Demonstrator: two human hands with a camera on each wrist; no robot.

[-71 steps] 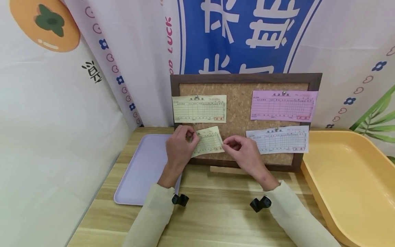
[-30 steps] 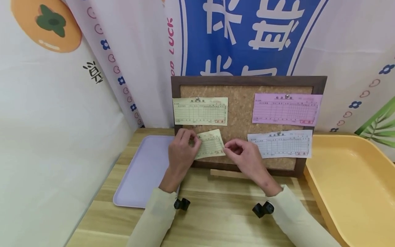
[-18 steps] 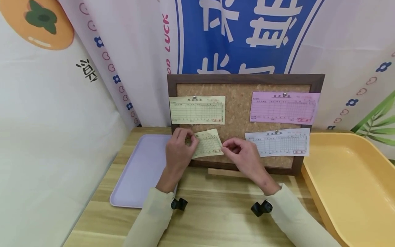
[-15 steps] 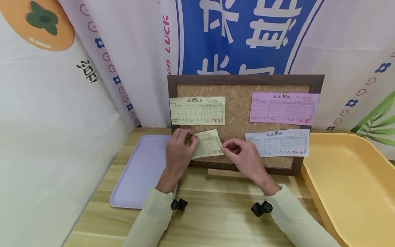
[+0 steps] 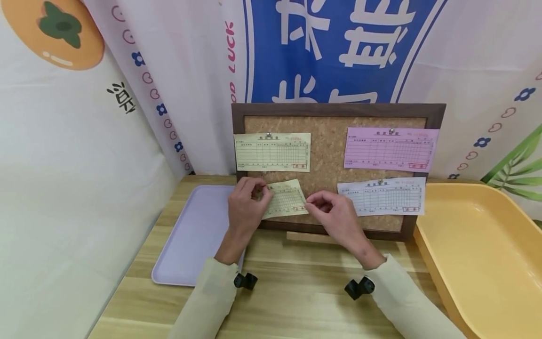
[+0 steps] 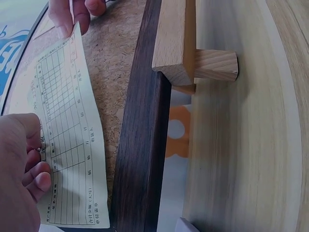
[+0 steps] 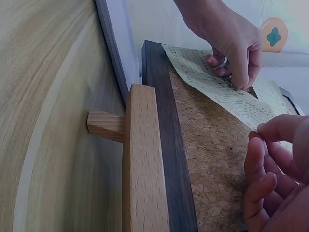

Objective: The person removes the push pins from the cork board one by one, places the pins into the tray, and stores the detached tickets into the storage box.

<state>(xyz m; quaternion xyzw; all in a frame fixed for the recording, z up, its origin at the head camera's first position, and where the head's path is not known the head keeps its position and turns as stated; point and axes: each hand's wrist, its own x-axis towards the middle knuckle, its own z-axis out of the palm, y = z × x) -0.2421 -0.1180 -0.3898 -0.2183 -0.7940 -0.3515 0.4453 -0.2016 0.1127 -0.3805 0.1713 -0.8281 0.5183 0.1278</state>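
A pale yellow-green receipt slip (image 5: 286, 199) slants across the lower left of the cork board (image 5: 328, 155). My right hand (image 5: 334, 209) pinches its lower right corner between thumb and index finger. My left hand (image 5: 247, 202) is at the slip's top edge, near the middle, thumb and index finger pinched together. A tiny silvery bit of a pushpin (image 6: 40, 149) shows between those fingers in the left wrist view; the rest is hidden. In the right wrist view the slip (image 7: 212, 89) bows away from the cork near my right fingertips (image 7: 264, 128).
Pinned above is another yellow-green slip (image 5: 273, 152); at right hang a pink slip (image 5: 389, 148) and a white slip (image 5: 381, 197). A lilac tray (image 5: 195, 235) lies left, a deep yellow tray (image 5: 487, 235) right. A wooden stand (image 7: 145, 159) props the board's dark frame.
Both hands keep their places on the slip. The head view shifts only slightly.
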